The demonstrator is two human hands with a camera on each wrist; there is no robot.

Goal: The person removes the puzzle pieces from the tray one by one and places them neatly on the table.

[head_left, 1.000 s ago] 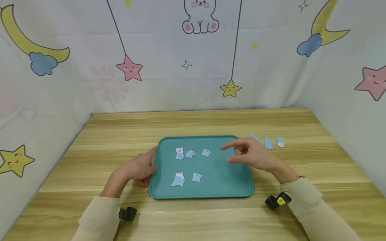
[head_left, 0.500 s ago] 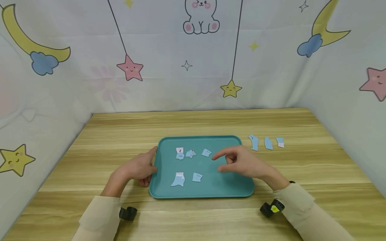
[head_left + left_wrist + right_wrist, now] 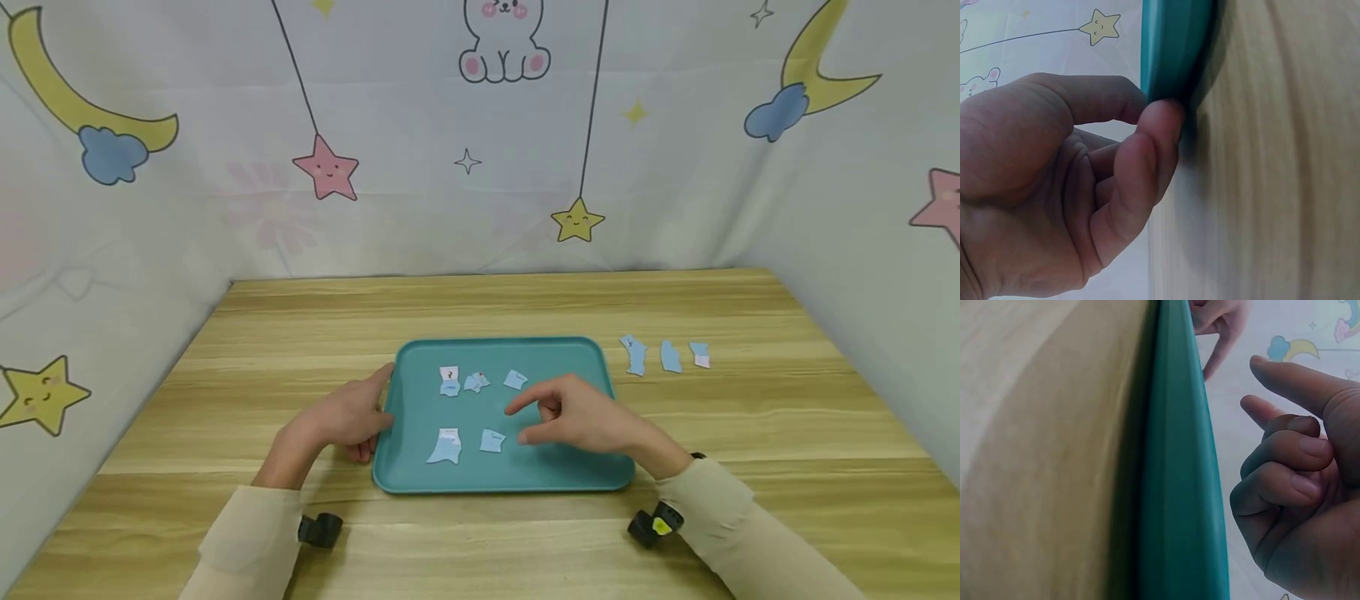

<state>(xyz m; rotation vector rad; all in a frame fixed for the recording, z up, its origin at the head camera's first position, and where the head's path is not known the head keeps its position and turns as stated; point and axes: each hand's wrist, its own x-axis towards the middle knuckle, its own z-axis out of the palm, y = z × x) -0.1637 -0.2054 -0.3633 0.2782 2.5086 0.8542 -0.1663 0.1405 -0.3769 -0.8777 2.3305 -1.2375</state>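
Observation:
A teal tray [image 3: 570, 354] lies on the table with several torn-looking pale-blue paper pieces in it. At its left edge my left hand [image 3: 347, 417] pinches the rim, thumb and bent fingers meeting it in the left wrist view. My right hand [image 3: 581, 417] hovers over the tray's right half, holding nothing. Its thumb and index finger stretch out apart, while the other fingers curl toward the palm in the right wrist view. Nearest to those fingertips are a small paper piece [image 3: 492, 441] in the lower row and another paper piece [image 3: 515, 380] in the upper row.
Farther left in the tray lie a paper piece with a white top [image 3: 449, 382], a jagged piece [image 3: 476, 382] and a larger piece [image 3: 446, 447]. Beyond the tray's right side, three more pieces [image 3: 671, 357] lie on the wooden table [image 3: 480, 542]. A patterned cloth [image 3: 412, 208] hangs behind.
My right hand has moved left and toward me over the tray, uncovering the paper piece beside the tray's upper right corner. My left hand stays at the rim.

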